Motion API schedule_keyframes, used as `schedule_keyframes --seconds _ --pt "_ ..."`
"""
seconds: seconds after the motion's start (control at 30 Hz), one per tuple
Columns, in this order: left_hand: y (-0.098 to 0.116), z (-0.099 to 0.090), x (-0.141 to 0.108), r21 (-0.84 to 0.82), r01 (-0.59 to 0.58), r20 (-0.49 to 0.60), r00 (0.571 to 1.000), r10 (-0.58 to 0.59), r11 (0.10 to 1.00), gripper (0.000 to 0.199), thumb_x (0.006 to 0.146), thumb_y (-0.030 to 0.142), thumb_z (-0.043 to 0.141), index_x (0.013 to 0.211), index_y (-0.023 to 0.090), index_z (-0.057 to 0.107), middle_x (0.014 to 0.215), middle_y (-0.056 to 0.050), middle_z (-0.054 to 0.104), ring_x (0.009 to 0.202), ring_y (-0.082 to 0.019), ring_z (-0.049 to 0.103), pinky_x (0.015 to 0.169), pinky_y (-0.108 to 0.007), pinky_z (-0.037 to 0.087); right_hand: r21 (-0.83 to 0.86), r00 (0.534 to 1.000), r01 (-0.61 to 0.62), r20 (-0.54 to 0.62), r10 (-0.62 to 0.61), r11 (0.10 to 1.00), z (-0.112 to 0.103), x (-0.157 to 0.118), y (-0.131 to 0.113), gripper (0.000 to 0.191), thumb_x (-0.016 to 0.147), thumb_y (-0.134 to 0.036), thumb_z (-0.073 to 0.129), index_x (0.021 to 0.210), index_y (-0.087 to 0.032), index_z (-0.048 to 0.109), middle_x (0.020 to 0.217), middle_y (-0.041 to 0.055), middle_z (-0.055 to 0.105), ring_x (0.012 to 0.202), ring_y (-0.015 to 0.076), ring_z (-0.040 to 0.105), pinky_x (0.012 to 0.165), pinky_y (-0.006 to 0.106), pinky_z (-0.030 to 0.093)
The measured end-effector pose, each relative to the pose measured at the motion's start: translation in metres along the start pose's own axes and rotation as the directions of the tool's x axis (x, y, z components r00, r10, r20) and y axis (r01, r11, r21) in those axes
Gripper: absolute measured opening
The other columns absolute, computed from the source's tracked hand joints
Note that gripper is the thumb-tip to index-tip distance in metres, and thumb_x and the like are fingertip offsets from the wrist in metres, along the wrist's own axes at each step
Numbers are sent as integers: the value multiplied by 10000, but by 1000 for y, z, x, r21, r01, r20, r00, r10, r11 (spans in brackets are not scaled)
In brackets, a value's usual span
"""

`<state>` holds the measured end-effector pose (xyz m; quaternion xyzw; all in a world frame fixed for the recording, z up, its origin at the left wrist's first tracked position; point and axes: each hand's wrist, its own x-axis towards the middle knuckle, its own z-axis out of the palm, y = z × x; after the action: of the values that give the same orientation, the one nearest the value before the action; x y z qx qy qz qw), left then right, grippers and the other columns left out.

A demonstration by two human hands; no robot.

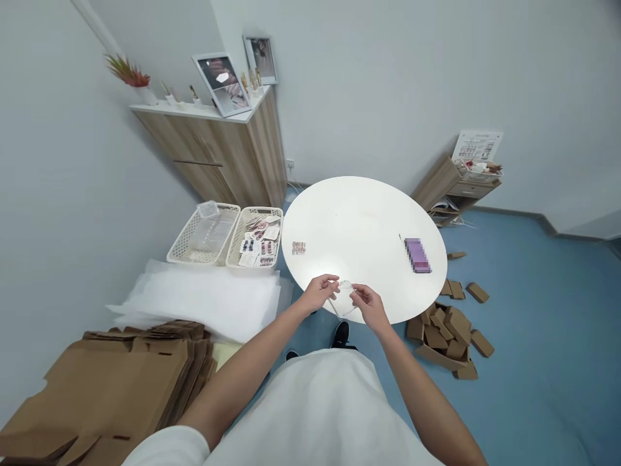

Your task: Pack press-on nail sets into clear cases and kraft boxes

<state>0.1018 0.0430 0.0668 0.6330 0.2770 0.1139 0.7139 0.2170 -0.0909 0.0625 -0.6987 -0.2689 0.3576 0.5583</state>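
Over the near edge of the round white table (359, 213), a small clear plastic box (345, 299) is between my two hands. Its see-through walls and thin edges make its exact shape hard to tell. My left hand (320, 291) has its fingers closed at the box's left side. On the opposite side, my right hand (367, 301) pinches the box between thumb and fingers. To the left on the tabletop lies a small set of press-on nails (299, 248). A purple, pixelated flat object (418, 255) rests toward the right edge.
Left of the table, one white basket (233, 260) holds nail packets and another white basket (177, 249) holds clear plastic boxes. White foam sheets (194, 298) and flattened cardboard boxes (116, 375) are stacked nearer. Small brown boxes (444, 333) crowd a carton on the floor at right.
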Motion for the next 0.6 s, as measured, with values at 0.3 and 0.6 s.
schedule_keyframes --seconds 0.3,0.6 --pt "5 46 38 120 -10 -82 996 20 993 547 697 395 611 1179 200 439 1035 -86 557 783 -137 605 764 -325 456 277 984 -170 4 176 946 -84 29 10 366 631 -382 627 937 -196 553 896 55 629 684 149 616 625 290 474" --pt "13 79 59 474 -217 153 975 163 853 879 574 352 723 1321 286 266 968 -27 545 738 -110 520 761 -303 442 384 955 -296 148 258 875 -125 39 28 372 626 -356 648 929 -208 492 889 43 634 717 151 627 663 302 491"
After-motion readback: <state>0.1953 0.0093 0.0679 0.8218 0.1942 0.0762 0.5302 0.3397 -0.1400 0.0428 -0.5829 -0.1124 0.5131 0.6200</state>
